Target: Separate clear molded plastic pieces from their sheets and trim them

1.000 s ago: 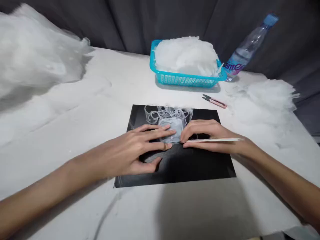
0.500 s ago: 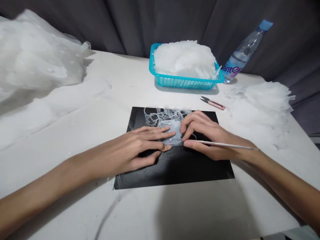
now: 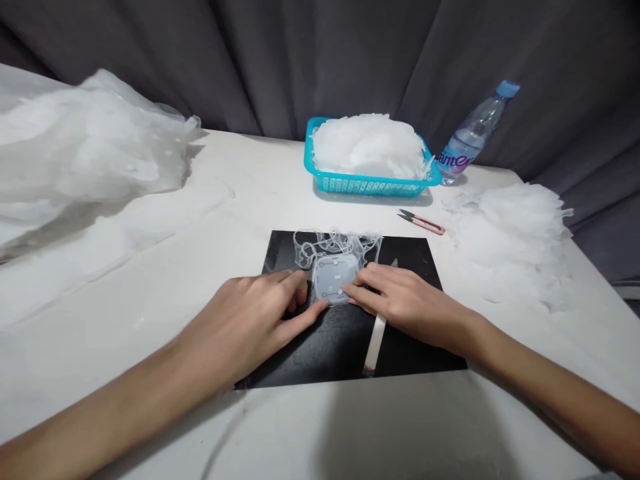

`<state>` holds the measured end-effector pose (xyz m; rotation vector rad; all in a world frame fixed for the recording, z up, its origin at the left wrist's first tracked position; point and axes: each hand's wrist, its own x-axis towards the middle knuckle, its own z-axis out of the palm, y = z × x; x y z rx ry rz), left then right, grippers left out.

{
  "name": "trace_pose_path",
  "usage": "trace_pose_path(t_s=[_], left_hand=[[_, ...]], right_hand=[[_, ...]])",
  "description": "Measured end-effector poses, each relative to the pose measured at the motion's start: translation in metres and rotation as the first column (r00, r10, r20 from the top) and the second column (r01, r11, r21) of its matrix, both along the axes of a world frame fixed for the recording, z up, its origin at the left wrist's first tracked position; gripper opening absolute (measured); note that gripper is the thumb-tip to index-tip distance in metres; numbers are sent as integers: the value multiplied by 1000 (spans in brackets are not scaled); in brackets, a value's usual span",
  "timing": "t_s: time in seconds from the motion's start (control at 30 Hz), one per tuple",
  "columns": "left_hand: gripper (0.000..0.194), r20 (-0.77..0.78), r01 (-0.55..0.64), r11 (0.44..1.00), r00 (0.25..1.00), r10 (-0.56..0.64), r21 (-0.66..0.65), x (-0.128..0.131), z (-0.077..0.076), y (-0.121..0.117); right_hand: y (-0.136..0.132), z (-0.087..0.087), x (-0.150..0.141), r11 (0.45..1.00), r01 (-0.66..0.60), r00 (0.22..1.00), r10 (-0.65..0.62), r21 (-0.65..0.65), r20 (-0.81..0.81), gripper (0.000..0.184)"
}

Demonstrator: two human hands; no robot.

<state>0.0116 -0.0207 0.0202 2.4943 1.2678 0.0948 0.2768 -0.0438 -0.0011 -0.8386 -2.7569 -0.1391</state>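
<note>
Clear plastic square (image 3: pixel 336 279) lay flat on the black mat (image 3: pixel 310 357), a little beyond its middle, toward the far edge. The mat was on the desk (image 3: pixel 280 433). Stringy clear strips (image 3: pixel 340 241) sat at the mat's far edge, next to the square—could not tell if joined to it.

Left hand (image 3: pixel 260 300) was over the mat's left half: fingers part curled, thumb tip at the square's near-left corner; could not tell if it gripped. Right hand (image 3: pixel 407 300) was over the right half, fingertips at the square's near-right corner; pinch or press, could not tell. Pale flat tool (image 3: pixel 376 341) ran beneath the right hand, pointed end toward the mat's far edge; whether held or just lying on the mat, unclear.

Handling, as judged: light pressure near both corners seemed right, square kept flat on the mat. The thin film looked easy to crease or slide, so even pressure mattered more than force. Fingertips seemed best kept off the tool's point—possibly sharp—and out of the strips, which could snag.

Beyond the mat's far edge: blue basket (image 3: pixel 373 185) with white pieces (image 3: pixel 367 147); snips (image 3: pixel 423 220) and bottle (image 3: pixel 463 150) toward its right.
</note>
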Motion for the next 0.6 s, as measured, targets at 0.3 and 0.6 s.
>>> trace_pose_path(t_s=[0.3, 0.6], left_hand=[[59, -7, -198, 966, 980, 200, -169, 12, 0, -4], [45, 491, -74, 891, 812, 315, -449, 22, -15, -10]], right_hand=[[-3, -11, -16, 972, 60, 991, -31, 228, -130, 25], [-9, -14, -27, 982, 184, 918, -155, 47, -365, 22]])
